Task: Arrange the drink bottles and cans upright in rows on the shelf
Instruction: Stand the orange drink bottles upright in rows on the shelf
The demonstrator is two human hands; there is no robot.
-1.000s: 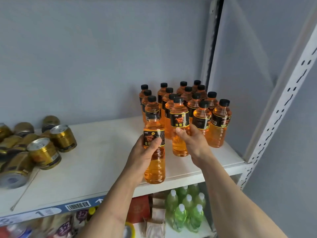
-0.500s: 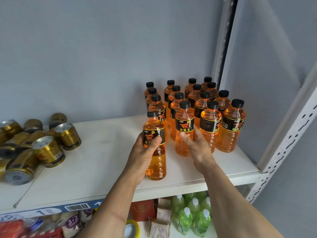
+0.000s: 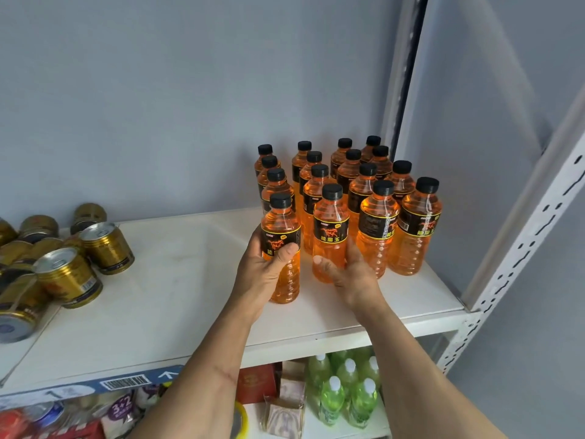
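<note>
Several orange drink bottles (image 3: 376,223) with black caps and black labels stand upright in rows at the right end of the white shelf (image 3: 177,280). My left hand (image 3: 262,274) grips one more orange bottle (image 3: 281,248), upright, its base on the shelf at the front left of the group. My right hand (image 3: 351,274) rests against the lower part of the neighbouring front-row bottle (image 3: 330,236), fingers spread and not closed around it. Gold cans (image 3: 66,277) lie tipped in a heap at the shelf's left end.
A white perforated upright post (image 3: 522,242) bounds the shelf on the right, with a grey wall behind. Green bottles (image 3: 345,391) and packets sit on the lower shelf. A barcode label (image 3: 123,383) is stuck on the shelf's front edge.
My left hand has carried its bottle up from below the shelf edge and set it upright on the shelf beside the front row. My right hand stayed on the neighbouring bottle.
</note>
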